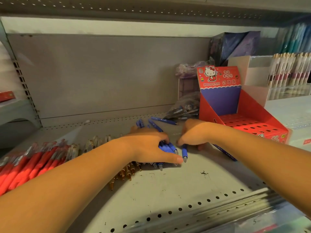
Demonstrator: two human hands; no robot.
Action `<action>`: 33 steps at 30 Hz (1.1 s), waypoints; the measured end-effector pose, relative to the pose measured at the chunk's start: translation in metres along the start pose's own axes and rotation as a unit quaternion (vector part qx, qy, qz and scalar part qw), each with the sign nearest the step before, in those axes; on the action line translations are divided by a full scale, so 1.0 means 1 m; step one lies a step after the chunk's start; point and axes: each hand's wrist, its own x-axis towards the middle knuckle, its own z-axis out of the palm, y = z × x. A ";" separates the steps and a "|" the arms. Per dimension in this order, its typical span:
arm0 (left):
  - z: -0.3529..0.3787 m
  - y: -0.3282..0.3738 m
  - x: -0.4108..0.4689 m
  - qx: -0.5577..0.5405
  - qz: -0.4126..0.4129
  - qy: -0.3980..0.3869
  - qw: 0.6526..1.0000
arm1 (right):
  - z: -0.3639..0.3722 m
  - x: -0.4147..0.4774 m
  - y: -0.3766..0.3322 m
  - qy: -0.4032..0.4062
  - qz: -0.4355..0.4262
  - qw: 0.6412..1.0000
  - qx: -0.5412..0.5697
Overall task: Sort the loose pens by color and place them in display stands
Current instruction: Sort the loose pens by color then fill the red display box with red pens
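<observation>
My left hand (149,145) grips a bunch of blue pens (165,147) lying on the grey metal shelf (168,187). Just to its right, my right hand (195,134) pinches a single blue pen (184,153), tip pointing toward me. More blue pens (161,121) lie loose behind the hands. A row of red pens (33,162) lies at the left, with several clear gold-tipped pens (124,172) between them and the blue ones. A red Hello Kitty display stand (242,125) with a perforated top stands at the right, no pens in its holes.
A plastic bag of dark pens (185,110) leans behind the stand. Boxed pens in clear racks (289,73) and dark purple boxes (235,46) fill the right back. The shelf's perforated front edge (202,207) runs below my arms.
</observation>
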 end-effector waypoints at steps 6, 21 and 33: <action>0.005 0.011 -0.005 0.044 0.010 0.041 0.998 | 0.006 -0.003 -0.005 -0.024 -0.040 0.999 0.014; -0.004 0.003 -0.006 -0.129 -0.036 0.046 0.990 | -0.002 -0.001 -0.003 -0.057 -0.092 0.991 0.082; -0.035 -0.067 0.049 -0.128 -0.312 0.086 0.938 | -0.024 0.077 -0.024 0.041 -0.076 0.989 -0.120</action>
